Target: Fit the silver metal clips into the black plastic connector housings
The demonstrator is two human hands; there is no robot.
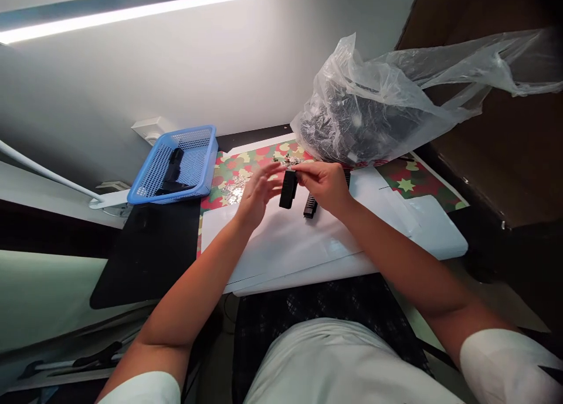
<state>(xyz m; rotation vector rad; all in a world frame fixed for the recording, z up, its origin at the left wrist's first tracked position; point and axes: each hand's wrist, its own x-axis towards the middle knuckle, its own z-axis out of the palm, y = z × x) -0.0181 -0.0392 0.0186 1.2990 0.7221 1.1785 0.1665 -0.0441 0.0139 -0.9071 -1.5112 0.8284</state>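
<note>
My right hand (pixel 323 186) pinches a small black plastic block (pixel 288 190) between its fingers and thumb, holding it above the table. My left hand (pixel 259 194) is raised just to the left of the block, fingers spread and holding nothing. Below my right hand, a ribbed black plastic strip (pixel 310 206) lies on a white sheet (pixel 285 251), partly hidden by the hand. Crumpled silvery scraps (pixel 235 188) lie on a colourful patterned mat (pixel 246 172), close to my left fingertips.
A blue mesh basket (pixel 173 165) with black parts inside stands left of the mat. A clear plastic bag (pixel 365 111) of dark parts sits behind my hands. A black surface (pixel 149 251) lies to the left, with a lamp arm (pixel 44 169) beyond it.
</note>
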